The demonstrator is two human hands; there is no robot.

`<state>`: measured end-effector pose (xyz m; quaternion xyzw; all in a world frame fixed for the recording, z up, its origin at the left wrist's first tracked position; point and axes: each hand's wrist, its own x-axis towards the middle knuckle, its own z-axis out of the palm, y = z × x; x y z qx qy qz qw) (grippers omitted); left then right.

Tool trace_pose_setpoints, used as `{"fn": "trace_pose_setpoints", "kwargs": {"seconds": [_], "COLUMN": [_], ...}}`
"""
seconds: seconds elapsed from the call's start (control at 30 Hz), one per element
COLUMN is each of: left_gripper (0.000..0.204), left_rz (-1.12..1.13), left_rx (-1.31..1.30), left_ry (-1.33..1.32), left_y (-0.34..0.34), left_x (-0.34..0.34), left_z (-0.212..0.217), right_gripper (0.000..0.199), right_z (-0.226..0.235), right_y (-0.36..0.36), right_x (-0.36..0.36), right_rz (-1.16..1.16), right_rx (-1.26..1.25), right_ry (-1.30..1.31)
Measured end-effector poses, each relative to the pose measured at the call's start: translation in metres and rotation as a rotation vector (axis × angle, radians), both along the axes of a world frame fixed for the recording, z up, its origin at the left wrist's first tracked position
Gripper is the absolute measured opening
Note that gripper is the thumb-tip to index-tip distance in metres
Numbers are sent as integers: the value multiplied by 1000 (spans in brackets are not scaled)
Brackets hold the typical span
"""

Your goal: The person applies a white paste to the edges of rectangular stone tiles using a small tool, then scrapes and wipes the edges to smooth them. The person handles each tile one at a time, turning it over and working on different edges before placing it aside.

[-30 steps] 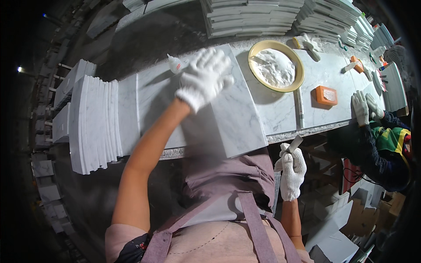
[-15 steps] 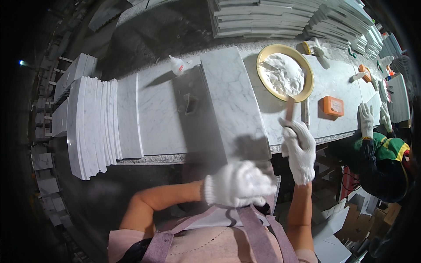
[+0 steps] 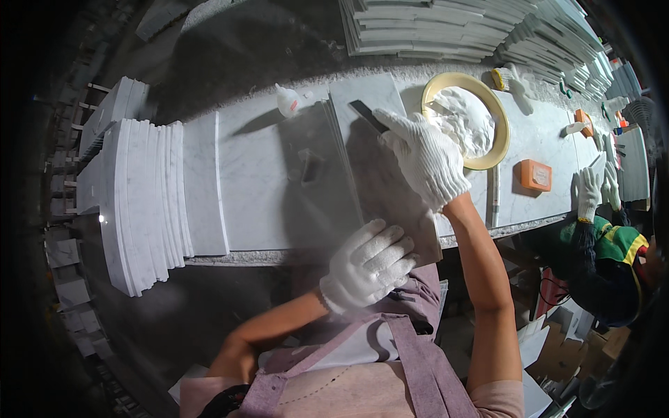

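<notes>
My right hand [image 3: 426, 159], in a white knit glove, is closed round a flat dark scraper blade [image 3: 368, 115], its index finger stretched along it. The blade is over the far part of a long grey-veined marble slab [image 3: 355, 92]. At the slab's near end is my left hand [image 3: 368, 268], gloved too, fingers spread and holding nothing; whether it touches the slab I cannot tell. Just right of the slab stands a round yellow basin [image 3: 503, 139] with white paste or powder [image 3: 465, 124] in it.
Upright marble tiles [image 3: 143, 202] stand at the left, beside a small white squeeze bottle [image 3: 287, 102]. An orange block [image 3: 535, 175] lies right of the basin. Stacked slabs [image 3: 418, 28] fill the back. A co-worker's gloved hands [image 3: 589, 191] are at the far right.
My right hand has carried the scraper from the basin's near rim leftward over the slab. My left hand has moved slightly left and up, its fingers now spread.
</notes>
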<state>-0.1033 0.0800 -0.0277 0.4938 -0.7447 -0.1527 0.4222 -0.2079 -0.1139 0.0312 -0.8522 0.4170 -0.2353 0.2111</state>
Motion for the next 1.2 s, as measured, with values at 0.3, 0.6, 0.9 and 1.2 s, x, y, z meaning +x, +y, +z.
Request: {"fn": "trace_pose_setpoints", "kwargs": {"seconds": [0.3, 0.6, 0.9, 1.2], "left_gripper": [54, 30, 63, 67], "left_rz": [-144, -96, 199, -727], "left_rx": [809, -142, -42, 172], "left_ry": [684, -20, -789, -363], "left_y": [6, -27, -178, -24], "left_x": [-1, 58, 81, -32], "left_z": [8, 50, 58, 51], "right_gripper": [45, 52, 67, 39], "right_z": [4, 24, -2, -9], "right_y": [-3, 47, 168, 135], "right_x": [0, -86, -183, -172], "right_rz": [47, 283, -606, -640], "right_rx": [-11, 483, 829, 745], "right_ry": [28, -60, -750, -1171]}}
